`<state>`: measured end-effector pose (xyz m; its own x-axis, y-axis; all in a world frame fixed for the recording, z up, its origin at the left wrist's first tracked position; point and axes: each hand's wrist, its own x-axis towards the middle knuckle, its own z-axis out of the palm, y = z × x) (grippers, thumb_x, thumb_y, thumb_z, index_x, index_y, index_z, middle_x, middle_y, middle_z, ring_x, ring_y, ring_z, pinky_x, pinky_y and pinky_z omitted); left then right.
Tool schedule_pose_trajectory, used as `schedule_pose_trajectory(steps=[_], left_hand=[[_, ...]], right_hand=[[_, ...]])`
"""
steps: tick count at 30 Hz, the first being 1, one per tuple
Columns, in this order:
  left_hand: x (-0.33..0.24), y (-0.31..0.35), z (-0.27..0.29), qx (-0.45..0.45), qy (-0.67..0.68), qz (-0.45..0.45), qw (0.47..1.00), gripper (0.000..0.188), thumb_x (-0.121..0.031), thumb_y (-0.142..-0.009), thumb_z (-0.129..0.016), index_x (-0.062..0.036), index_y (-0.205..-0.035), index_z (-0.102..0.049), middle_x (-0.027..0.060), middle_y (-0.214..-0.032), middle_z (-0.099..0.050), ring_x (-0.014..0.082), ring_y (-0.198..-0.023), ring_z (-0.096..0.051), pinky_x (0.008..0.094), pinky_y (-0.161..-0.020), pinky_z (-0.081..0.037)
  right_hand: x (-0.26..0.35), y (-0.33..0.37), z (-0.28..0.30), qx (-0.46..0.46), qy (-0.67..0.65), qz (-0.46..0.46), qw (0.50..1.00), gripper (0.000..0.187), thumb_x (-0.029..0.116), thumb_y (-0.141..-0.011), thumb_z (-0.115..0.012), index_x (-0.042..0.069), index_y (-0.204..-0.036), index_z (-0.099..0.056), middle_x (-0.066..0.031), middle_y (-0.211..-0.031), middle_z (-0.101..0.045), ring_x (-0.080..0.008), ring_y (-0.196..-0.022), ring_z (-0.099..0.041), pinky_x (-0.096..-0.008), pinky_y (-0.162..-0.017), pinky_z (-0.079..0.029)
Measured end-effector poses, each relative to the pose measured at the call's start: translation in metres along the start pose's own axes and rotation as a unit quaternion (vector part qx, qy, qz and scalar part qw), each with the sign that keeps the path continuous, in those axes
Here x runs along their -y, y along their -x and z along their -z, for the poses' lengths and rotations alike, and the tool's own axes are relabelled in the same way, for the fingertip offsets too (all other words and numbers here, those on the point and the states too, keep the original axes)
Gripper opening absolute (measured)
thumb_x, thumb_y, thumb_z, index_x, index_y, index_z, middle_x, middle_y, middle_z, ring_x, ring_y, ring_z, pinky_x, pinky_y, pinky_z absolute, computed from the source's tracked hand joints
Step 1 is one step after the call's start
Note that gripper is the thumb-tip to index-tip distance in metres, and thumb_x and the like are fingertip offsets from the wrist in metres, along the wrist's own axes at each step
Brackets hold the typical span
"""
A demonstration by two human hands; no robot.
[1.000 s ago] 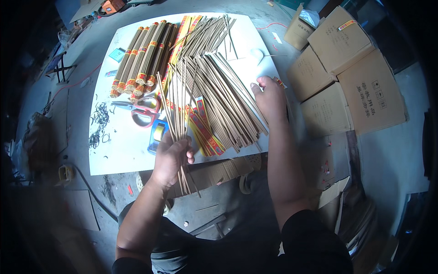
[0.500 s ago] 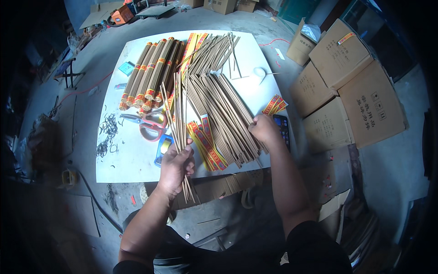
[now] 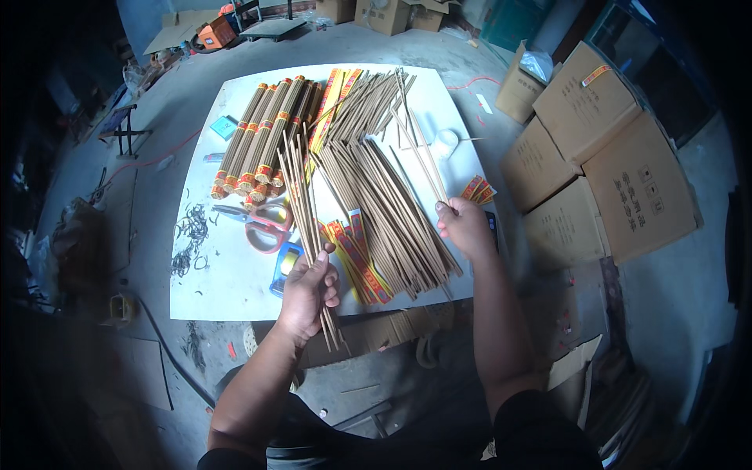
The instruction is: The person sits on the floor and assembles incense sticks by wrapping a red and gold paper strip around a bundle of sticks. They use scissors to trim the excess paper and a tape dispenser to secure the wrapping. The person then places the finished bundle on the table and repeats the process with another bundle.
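Observation:
My left hand (image 3: 308,294) is closed around a small bunch of thin brown incense sticks (image 3: 300,192), held slanting up over the table's near edge. At the right, my right hand (image 3: 467,227) pinches a couple of incense sticks (image 3: 421,157) that point up and away to the left. Between my hands lies a large loose pile of incense sticks (image 3: 384,211), with another loose pile (image 3: 360,110) behind it. Red and yellow printed paper strips (image 3: 356,258) lie beside the pile, near my left hand. A blue tape dispenser (image 3: 283,270) is partly covered by that hand.
Finished bundles (image 3: 258,141) with red and yellow bands are stacked at the far left of the white table (image 3: 223,290). Scissors (image 3: 262,223), black rubber bands (image 3: 192,235), a white round container (image 3: 445,145) and a phone (image 3: 491,223) lie around. Cardboard boxes (image 3: 587,149) stand at right.
My right hand has come up off the big pile and slightly right, now with a couple of sticks in its fingers. My left hand keeps its bunch almost in place.

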<state>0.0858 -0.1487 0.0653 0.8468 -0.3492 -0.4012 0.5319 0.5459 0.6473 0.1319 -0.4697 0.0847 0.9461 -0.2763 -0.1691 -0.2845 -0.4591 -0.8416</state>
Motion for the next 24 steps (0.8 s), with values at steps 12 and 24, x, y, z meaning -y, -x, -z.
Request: schedule_pose_trajectory(steps=[12,24], left_hand=[[0.002,-0.013,0.002,0.019,0.026,-0.051,0.998,0.028,-0.033,-0.103,-0.07,-0.0117,-0.119,-0.065,-0.0028,-0.093,-0.056,0.0084,-0.074,-0.051,0.0209,-0.056,-0.039],[-0.005,-0.01,0.011,-0.035,0.001,-0.014,0.999,0.014,-0.022,-0.105,-0.065,-0.01,-0.097,-0.063,-0.0011,-0.075,-0.061,0.0074,-0.062,-0.055,0.0236,-0.054,-0.042]], right_hand=[[0.046,0.086,-0.122,0.153,-0.336,0.031,0.929,0.013,0.012,-0.099,-0.069,0.003,-0.089,-0.07,0.0032,-0.074,-0.063,-0.0017,-0.061,-0.051,-0.0225,-0.055,-0.04],[0.04,0.098,-0.149,0.158,-0.299,0.111,0.935,0.02,0.016,-0.104,-0.067,-0.002,-0.094,-0.068,-0.0049,-0.084,-0.075,-0.0058,-0.077,-0.067,-0.0237,-0.064,-0.052]])
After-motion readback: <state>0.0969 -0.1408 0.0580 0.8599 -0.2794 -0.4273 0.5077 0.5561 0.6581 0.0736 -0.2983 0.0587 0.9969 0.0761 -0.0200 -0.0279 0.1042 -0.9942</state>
